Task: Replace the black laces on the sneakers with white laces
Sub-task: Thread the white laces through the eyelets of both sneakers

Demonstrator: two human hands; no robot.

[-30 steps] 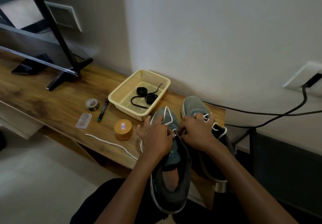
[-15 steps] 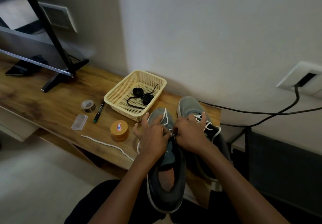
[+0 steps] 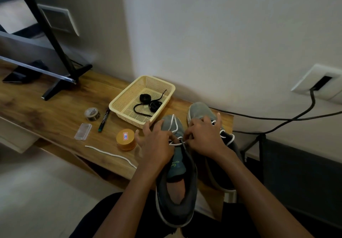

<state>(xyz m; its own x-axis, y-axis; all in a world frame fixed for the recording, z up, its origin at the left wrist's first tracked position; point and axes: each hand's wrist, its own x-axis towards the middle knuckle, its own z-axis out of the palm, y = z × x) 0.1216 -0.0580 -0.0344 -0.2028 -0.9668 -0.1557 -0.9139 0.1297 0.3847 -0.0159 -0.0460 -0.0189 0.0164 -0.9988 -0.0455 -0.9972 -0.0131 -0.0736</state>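
Two grey sneakers lie on the wooden shelf's near end. The left sneaker (image 3: 175, 187) points away from me, a white lace (image 3: 174, 124) threaded over its toe. My left hand (image 3: 157, 143) and my right hand (image 3: 205, 137) meet over its eyelets, each pinching the white lace. The right sneaker (image 3: 199, 110) beside it carries white lacing, partly hidden under my right hand. One loose end of white lace (image 3: 111, 155) trails left across the shelf. Rolled black laces (image 3: 149, 103) sit in a cream basket (image 3: 118, 104).
On the shelf (image 3: 55, 119) stand an orange-lidded jar (image 3: 125, 138), a clear plastic case (image 3: 83, 131), a black marker (image 3: 104, 120) and a tape roll (image 3: 92, 114). A TV stand foot (image 3: 61, 85) is at the left. Black cables (image 3: 277, 119) run from a wall socket (image 3: 320, 82).
Both hands stay on the left sneaker's lace with small finger movements; my right fingers have spread a little. The camera view has shifted slightly.
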